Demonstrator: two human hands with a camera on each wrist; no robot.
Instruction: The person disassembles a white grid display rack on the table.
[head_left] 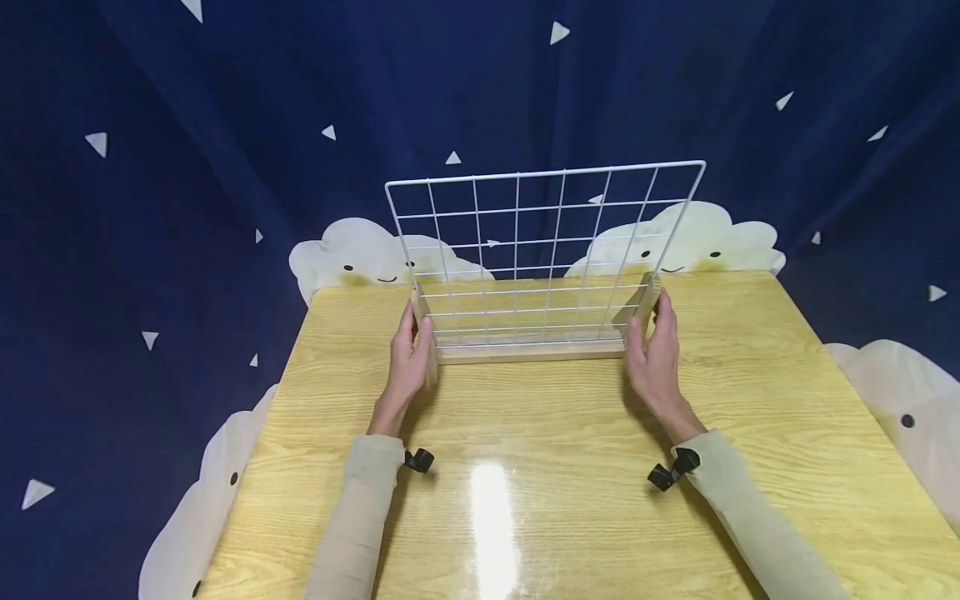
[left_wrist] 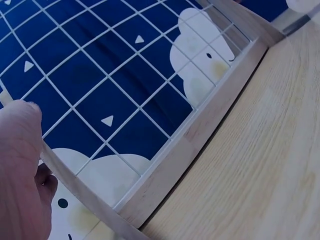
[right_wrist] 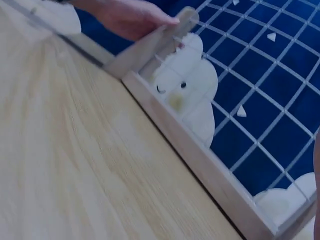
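Left hand (head_left: 407, 360) and right hand (head_left: 657, 360) clamp a wooden stand (head_left: 532, 356) by its ends, fingers opposing thumbs — likely steadying the wire grid (head_left: 540, 173).

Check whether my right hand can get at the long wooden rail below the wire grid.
Probably yes: your right hand holds the wooden side piece at the right end of the long rail, and nothing visible blocks its front; the hand would likely first loosen its grip.

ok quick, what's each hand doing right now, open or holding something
Left hand: closed, holding the left wooden side.
Right hand: closed, holding the right wooden side.
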